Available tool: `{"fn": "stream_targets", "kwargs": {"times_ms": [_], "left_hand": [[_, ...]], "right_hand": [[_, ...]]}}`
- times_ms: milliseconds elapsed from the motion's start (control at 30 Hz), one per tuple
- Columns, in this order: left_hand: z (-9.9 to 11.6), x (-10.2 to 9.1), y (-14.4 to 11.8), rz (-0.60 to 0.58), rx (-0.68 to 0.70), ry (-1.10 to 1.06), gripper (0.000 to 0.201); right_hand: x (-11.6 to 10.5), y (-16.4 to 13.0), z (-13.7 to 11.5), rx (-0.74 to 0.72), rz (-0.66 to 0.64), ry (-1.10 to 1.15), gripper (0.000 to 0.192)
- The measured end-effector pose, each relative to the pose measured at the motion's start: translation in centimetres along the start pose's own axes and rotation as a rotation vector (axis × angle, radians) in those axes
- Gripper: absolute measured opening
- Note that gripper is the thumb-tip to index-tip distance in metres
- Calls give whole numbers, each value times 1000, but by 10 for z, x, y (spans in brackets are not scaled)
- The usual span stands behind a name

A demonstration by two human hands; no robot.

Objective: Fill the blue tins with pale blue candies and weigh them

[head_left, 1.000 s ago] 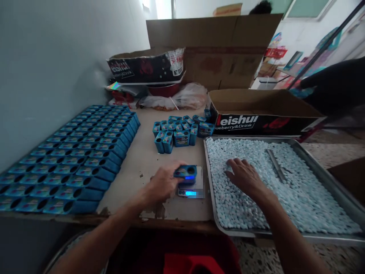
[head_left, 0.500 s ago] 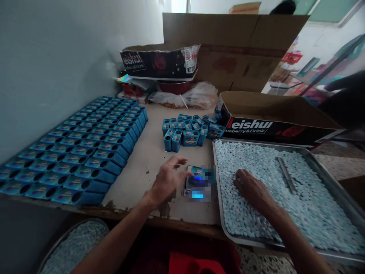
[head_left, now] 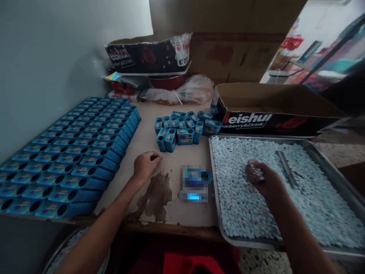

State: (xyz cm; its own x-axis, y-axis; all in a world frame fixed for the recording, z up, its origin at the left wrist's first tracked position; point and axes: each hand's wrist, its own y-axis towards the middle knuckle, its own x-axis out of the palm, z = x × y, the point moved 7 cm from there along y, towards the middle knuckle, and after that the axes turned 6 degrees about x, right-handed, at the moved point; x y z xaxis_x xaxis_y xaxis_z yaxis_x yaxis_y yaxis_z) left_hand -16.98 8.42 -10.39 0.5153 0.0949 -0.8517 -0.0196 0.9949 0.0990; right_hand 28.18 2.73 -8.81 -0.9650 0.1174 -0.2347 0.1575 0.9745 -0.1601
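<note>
My right hand point(head_left: 265, 177) is raised a little over a metal tray point(head_left: 214, 171) and closed on several pale blue-white candies point(head_left: 258, 171). A layer of the same candies point(head_left: 245, 213) fills the tray. My left hand point(head_left: 146, 165) hovers above the table, thumb and fingertips drawn together, with nothing visible between them. To its right, a blue container point(head_left: 196, 176) lies on a small device with a lit blue display point(head_left: 194, 197), probably a digital scale; this area is pixelated. Beyond my left hand stands a loose group of blue containers point(head_left: 185, 136).
Rows of blue containers point(head_left: 88, 160) cover the table's left side. A metal strip point(head_left: 286, 169) lies on the candies. Behind the tray is an open cardboard box point(head_left: 256, 123); another box point(head_left: 148, 57) sits at the back near a plastic bag point(head_left: 196, 89). Below the table edge is a red object point(head_left: 191, 262).
My left hand has moved left, away from the device, and its fingers have come together. My right hand has lifted from the tray with candies in it. The view has shifted slightly.
</note>
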Motion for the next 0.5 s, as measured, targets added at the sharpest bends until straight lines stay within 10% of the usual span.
{"fn": "stream_targets", "kwargs": {"times_ms": [300, 500], "left_hand": [[229, -57, -12, 62, 700, -446, 30], [170, -82, -36, 250, 588, -198, 14]], "right_hand": [[-5, -4, 10, 286, -74, 640, 18], [-26, -7, 10, 247, 18, 789, 21]]}}
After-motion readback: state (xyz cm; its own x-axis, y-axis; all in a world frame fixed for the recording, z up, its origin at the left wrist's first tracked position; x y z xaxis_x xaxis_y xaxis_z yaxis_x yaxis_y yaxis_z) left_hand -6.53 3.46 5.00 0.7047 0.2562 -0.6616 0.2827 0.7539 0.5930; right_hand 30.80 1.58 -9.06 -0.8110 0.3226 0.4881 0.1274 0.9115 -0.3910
